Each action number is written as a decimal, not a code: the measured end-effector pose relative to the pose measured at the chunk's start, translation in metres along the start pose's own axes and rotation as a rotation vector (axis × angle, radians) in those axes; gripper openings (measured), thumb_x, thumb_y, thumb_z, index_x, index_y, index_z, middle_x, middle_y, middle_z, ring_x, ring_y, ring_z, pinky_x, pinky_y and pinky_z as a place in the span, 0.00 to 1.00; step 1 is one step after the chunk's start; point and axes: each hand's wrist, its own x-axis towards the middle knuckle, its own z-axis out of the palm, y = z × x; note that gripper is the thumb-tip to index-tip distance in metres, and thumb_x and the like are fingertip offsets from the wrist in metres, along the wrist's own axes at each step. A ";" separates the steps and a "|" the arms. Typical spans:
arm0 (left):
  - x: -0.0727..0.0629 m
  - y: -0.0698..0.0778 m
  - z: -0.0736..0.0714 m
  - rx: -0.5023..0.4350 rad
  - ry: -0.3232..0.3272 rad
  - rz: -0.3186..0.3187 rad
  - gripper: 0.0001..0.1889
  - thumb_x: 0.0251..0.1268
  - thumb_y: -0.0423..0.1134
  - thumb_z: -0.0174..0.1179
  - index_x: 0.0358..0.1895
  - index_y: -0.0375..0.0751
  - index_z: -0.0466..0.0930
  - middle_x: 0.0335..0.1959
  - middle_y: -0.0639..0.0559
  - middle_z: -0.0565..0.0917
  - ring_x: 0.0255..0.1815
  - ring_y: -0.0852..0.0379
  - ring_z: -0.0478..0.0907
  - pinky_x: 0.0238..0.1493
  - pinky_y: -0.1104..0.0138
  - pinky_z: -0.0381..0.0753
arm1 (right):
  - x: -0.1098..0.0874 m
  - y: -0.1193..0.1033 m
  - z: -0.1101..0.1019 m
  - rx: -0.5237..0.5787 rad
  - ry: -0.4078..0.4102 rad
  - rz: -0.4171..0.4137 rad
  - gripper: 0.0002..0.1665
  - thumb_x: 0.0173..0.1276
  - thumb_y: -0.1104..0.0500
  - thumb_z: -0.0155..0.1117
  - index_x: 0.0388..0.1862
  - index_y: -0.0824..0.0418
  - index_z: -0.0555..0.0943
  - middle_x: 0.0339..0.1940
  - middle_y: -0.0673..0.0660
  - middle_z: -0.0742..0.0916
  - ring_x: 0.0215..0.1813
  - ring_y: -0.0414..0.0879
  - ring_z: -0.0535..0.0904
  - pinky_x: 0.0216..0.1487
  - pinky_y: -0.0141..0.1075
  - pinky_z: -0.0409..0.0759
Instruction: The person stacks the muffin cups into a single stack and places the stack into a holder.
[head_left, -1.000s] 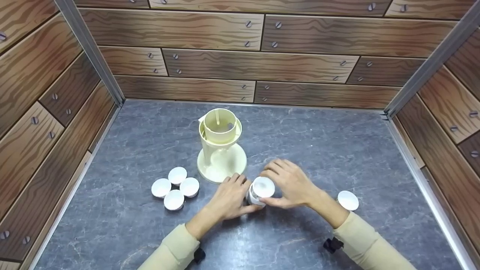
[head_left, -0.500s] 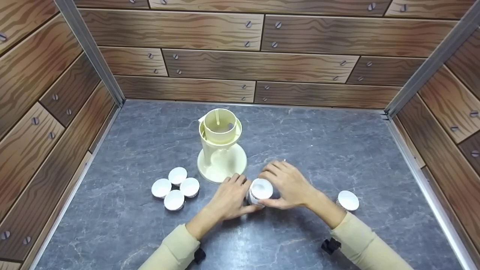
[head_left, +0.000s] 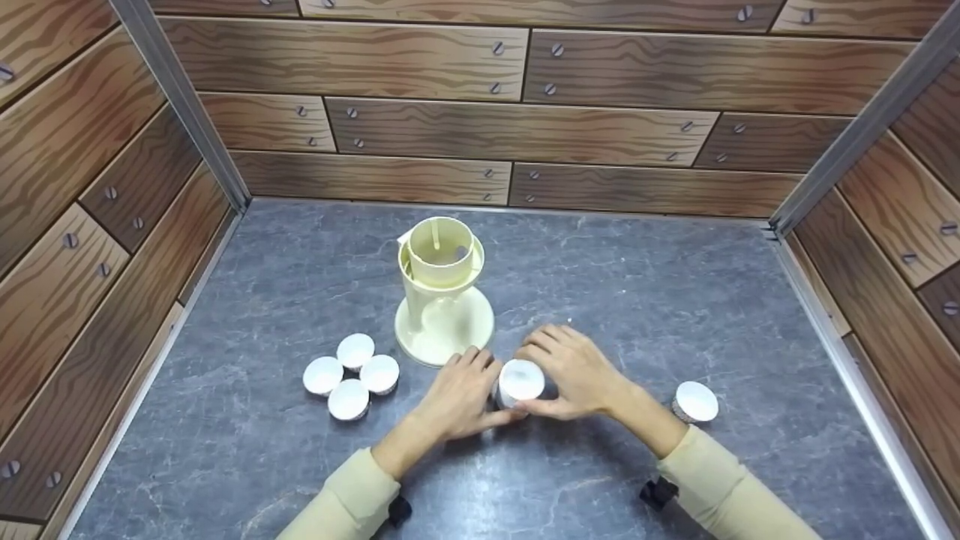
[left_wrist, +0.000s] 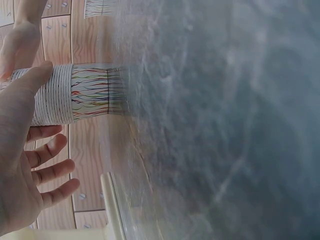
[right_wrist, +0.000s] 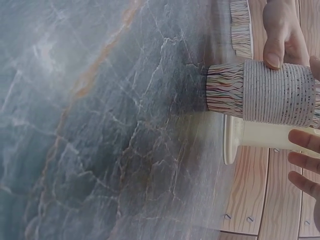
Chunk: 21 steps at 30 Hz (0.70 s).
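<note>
Stack (right_wrist: 272,95) of nested cups stands upright on the table (head_left: 600,480), between my two hands; rims form ribs above, coloured lines mark the lowest wall. My left hand (head_left: 461,390) holds it from the left, thumb against the ribs, forefinger opposite, other fingers loose and apart from it. My right hand (head_left: 581,375) is at the upper end, thumb and fingers curved narrowly about the top cup (head_left: 521,382); whether every fingertip bears on it, cannot tell. Right wrist view shows patterned wall past the ribs, so I judge the top cup not fully seated. Step in hand, by my reading: nesting that cup while my left hand steadies the rest. Next move seems to call for straight downward pressure, rim level, then a soft right-hand release; a sideways push could tip the column. Outward: cream holder (head_left: 457,330) just beyond my left fingertips, contact uncertain, with its tube (head_left: 441,259) mouth up. Four cups (head_left: 348,400) grouped closely on my left, mouths up. Lone cup (head_left: 696,401) just beside my right forearm, likewise mouth up. Plank-patterned wall (head_left: 360,176) behind.
</note>
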 end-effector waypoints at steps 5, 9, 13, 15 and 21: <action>0.000 0.000 0.000 0.004 0.006 -0.001 0.38 0.66 0.79 0.52 0.50 0.45 0.81 0.45 0.51 0.84 0.48 0.51 0.80 0.49 0.59 0.81 | 0.000 -0.001 0.001 0.024 -0.001 0.016 0.34 0.61 0.26 0.67 0.50 0.50 0.83 0.47 0.49 0.87 0.51 0.46 0.82 0.52 0.42 0.81; 0.000 0.000 0.001 0.009 0.004 0.002 0.38 0.67 0.79 0.50 0.51 0.45 0.81 0.45 0.51 0.84 0.48 0.52 0.80 0.48 0.59 0.81 | -0.001 -0.001 0.001 0.031 -0.020 0.028 0.33 0.60 0.27 0.69 0.51 0.49 0.83 0.47 0.49 0.87 0.52 0.46 0.82 0.53 0.42 0.81; 0.001 0.000 0.001 0.000 -0.014 -0.004 0.39 0.68 0.79 0.49 0.51 0.45 0.81 0.46 0.51 0.84 0.49 0.51 0.80 0.49 0.59 0.81 | -0.001 -0.001 0.002 0.033 -0.032 0.032 0.34 0.60 0.27 0.69 0.52 0.49 0.83 0.48 0.49 0.87 0.53 0.46 0.82 0.54 0.43 0.81; 0.001 0.000 0.000 -0.004 -0.022 -0.007 0.38 0.68 0.79 0.49 0.52 0.45 0.81 0.46 0.51 0.84 0.49 0.51 0.80 0.49 0.59 0.81 | -0.002 0.000 0.003 0.035 -0.028 0.029 0.34 0.60 0.27 0.69 0.52 0.49 0.83 0.48 0.49 0.87 0.53 0.46 0.82 0.54 0.43 0.81; 0.001 -0.001 -0.001 -0.006 -0.019 -0.002 0.37 0.66 0.78 0.53 0.53 0.46 0.81 0.47 0.51 0.84 0.50 0.51 0.80 0.49 0.59 0.81 | -0.002 0.000 0.004 0.043 -0.023 0.028 0.34 0.62 0.26 0.67 0.53 0.49 0.84 0.48 0.49 0.87 0.53 0.47 0.82 0.53 0.43 0.81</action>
